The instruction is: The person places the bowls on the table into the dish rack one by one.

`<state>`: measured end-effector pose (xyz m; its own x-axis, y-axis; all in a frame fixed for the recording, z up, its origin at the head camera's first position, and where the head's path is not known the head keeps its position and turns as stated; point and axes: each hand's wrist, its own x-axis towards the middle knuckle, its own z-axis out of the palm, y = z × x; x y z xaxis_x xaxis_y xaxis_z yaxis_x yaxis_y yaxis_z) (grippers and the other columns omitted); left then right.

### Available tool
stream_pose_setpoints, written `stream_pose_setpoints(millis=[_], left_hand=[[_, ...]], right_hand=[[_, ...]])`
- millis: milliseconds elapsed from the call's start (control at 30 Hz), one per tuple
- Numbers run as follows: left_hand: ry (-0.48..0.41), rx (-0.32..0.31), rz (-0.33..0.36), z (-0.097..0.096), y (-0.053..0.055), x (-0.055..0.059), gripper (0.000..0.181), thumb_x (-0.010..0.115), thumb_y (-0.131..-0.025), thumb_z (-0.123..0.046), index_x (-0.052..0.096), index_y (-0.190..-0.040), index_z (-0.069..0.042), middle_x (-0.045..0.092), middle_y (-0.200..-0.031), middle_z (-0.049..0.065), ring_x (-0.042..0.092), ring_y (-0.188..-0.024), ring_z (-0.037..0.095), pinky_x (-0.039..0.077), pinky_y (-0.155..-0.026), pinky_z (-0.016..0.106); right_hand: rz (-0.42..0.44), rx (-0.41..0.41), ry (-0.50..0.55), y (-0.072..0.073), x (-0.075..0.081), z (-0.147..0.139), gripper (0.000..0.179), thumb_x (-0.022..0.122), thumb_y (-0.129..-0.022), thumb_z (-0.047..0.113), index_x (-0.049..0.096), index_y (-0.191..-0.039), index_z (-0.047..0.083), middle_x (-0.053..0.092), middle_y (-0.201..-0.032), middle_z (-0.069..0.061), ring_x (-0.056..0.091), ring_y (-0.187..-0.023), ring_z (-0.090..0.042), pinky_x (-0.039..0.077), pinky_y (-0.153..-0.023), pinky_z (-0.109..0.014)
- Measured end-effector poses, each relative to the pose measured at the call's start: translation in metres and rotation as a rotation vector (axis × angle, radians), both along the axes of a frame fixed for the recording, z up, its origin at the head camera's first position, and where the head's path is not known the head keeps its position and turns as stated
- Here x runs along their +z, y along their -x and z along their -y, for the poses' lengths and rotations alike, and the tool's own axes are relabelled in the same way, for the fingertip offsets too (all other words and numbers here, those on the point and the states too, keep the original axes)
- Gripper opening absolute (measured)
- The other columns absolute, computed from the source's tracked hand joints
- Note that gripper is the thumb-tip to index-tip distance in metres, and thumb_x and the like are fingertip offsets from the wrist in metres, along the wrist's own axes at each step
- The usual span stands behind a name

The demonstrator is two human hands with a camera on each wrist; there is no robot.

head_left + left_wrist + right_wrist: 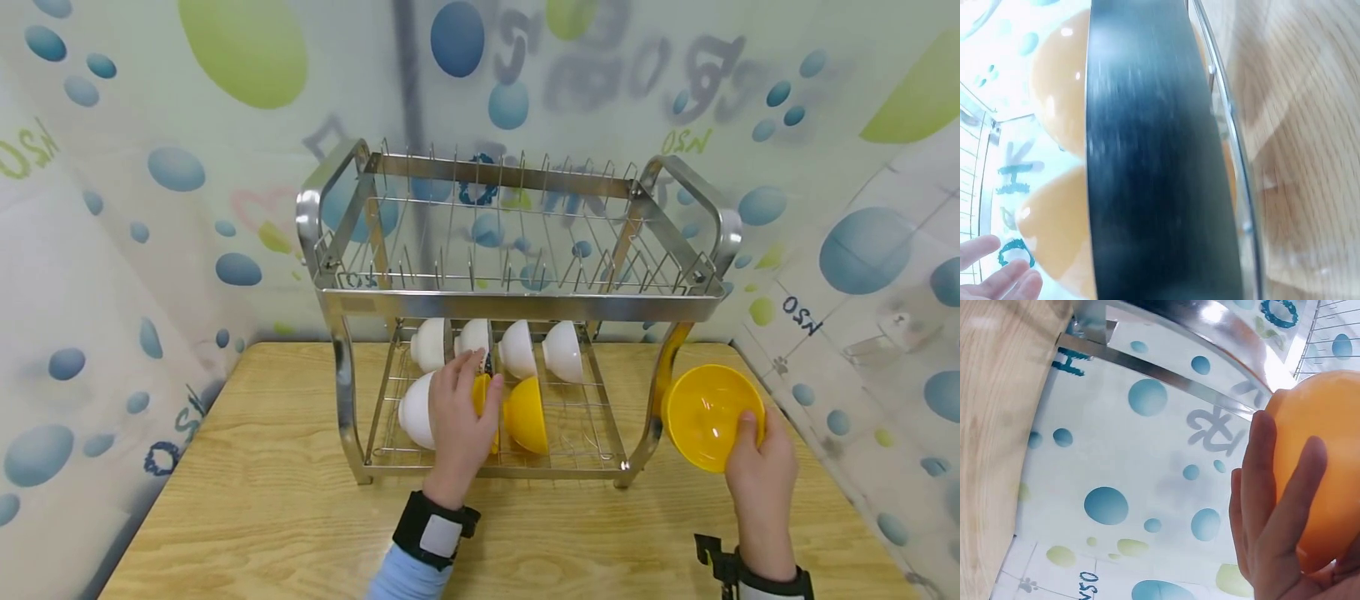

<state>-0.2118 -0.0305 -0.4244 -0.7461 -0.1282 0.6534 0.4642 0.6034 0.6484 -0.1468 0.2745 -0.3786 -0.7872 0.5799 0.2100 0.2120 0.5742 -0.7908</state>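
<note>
My right hand (763, 471) holds a yellow bowl (697, 417) by its rim to the right of the rack, thumb over the inside and fingers spread on the outside. Over the lower tier of the metal dish rack (517, 308), my left hand (459, 421) reaches in with its fingers extended. It partly hides a yellow bowl (480, 393) standing on edge. Another yellow bowl (527, 415) stands on edge just right of it, and a white bowl (417, 410) to its left. In the left wrist view, loosely spread fingers (1007, 281) appear beside the yellow bowls.
Several white bowls (562, 350) stand on edge in the lower tier's back row. The upper tier has upright wire dividers (487, 267) and curved side handles. A wood-grain table (262, 467) carries the rack, with a patterned curtain (225, 167) behind.
</note>
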Motion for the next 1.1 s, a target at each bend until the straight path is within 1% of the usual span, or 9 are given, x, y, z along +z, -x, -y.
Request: stream_pose_setpoints(millis=[233, 367, 567, 667, 800, 867, 900, 1033, 1100], left_hand=[[-0.015, -0.038, 0.016, -0.007, -0.005, 0.001, 0.041, 0.056, -0.095, -0.031, 0.054, -0.130, -0.009, 0.050, -0.132, 0.016, 0.043, -0.121, 0.031, 0.042, -0.096, 0.049], [-0.018, -0.049, 0.019, -0.008, -0.006, 0.000, 0.042, 0.056, -0.095, -0.030, 0.054, -0.131, -0.008, 0.049, -0.133, 0.016, 0.044, -0.122, 0.031, 0.040, -0.099, 0.051], [-0.021, -0.073, 0.059, -0.011, -0.010, 0.000, 0.043, 0.056, -0.095, -0.030, 0.053, -0.132, -0.008, 0.048, -0.134, 0.016, 0.043, -0.123, 0.030, 0.041, -0.100, 0.048], [-0.013, -0.080, 0.065, -0.012, -0.012, 0.000, 0.043, 0.056, -0.095, -0.030, 0.053, -0.132, -0.007, 0.047, -0.135, 0.017, 0.043, -0.124, 0.030, 0.042, -0.100, 0.048], [-0.001, -0.086, 0.065, -0.013, -0.015, 0.001, 0.043, 0.055, -0.096, -0.029, 0.053, -0.132, -0.006, 0.046, -0.136, 0.018, 0.042, -0.125, 0.030, 0.044, -0.099, 0.048], [-0.001, -0.088, 0.070, -0.014, -0.016, 0.001, 0.044, 0.055, -0.096, -0.030, 0.053, -0.132, -0.006, 0.046, -0.137, 0.017, 0.042, -0.125, 0.030, 0.043, -0.100, 0.048], [-0.002, -0.091, 0.073, -0.014, -0.017, 0.001, 0.044, 0.055, -0.096, -0.031, 0.052, -0.133, -0.007, 0.046, -0.137, 0.017, 0.041, -0.125, 0.029, 0.043, -0.100, 0.048], [-0.009, -0.096, 0.069, -0.015, -0.018, 0.001, 0.044, 0.054, -0.096, -0.031, 0.052, -0.134, -0.008, 0.046, -0.136, 0.016, 0.042, -0.125, 0.028, 0.041, -0.101, 0.048], [-0.014, -0.098, 0.063, -0.016, -0.018, 0.001, 0.044, 0.054, -0.096, -0.030, 0.052, -0.133, -0.007, 0.047, -0.135, 0.016, 0.043, -0.125, 0.029, 0.041, -0.101, 0.047]], right_hand=[[0.020, 0.021, 0.017, -0.004, 0.005, 0.011, 0.046, 0.030, -0.104, 0.029, 0.046, -0.133, -0.003, 0.056, -0.114, -0.025, 0.042, -0.063, 0.009, 0.040, -0.052, -0.007], [0.002, 0.057, 0.007, -0.006, 0.006, 0.018, 0.045, 0.032, -0.104, 0.029, 0.047, -0.133, -0.003, 0.057, -0.111, -0.025, 0.042, -0.063, 0.011, 0.040, -0.052, -0.006], [-0.030, 0.115, -0.035, -0.008, 0.007, 0.030, 0.041, 0.035, -0.103, 0.025, 0.050, -0.128, -0.005, 0.059, -0.109, -0.026, 0.042, -0.064, 0.011, 0.040, -0.053, -0.009], [-0.029, 0.143, -0.052, -0.008, 0.006, 0.037, 0.040, 0.036, -0.103, 0.023, 0.050, -0.128, -0.005, 0.060, -0.109, -0.026, 0.046, -0.066, 0.004, 0.041, -0.054, -0.010], [-0.025, 0.183, -0.053, -0.007, 0.003, 0.045, 0.041, 0.035, -0.103, 0.023, 0.048, -0.130, -0.006, 0.060, -0.112, -0.028, 0.059, -0.075, -0.018, 0.041, -0.055, -0.010], [-0.029, 0.202, -0.052, -0.006, 0.002, 0.049, 0.040, 0.036, -0.103, 0.021, 0.049, -0.129, -0.007, 0.060, -0.112, -0.029, 0.060, -0.078, -0.023, 0.042, -0.055, -0.010], [-0.032, 0.212, -0.048, -0.006, 0.002, 0.051, 0.039, 0.037, -0.103, 0.021, 0.050, -0.128, -0.007, 0.060, -0.112, -0.029, 0.060, -0.078, -0.023, 0.042, -0.055, -0.011], [-0.033, 0.243, -0.039, -0.004, 0.000, 0.058, 0.038, 0.038, -0.103, 0.020, 0.051, -0.127, -0.006, 0.061, -0.111, -0.028, 0.054, -0.071, -0.006, 0.044, -0.057, -0.013], [-0.032, 0.257, -0.035, -0.003, -0.001, 0.061, 0.037, 0.039, -0.103, 0.020, 0.051, -0.126, -0.005, 0.061, -0.109, -0.028, 0.052, -0.069, -0.002, 0.044, -0.057, -0.014]])
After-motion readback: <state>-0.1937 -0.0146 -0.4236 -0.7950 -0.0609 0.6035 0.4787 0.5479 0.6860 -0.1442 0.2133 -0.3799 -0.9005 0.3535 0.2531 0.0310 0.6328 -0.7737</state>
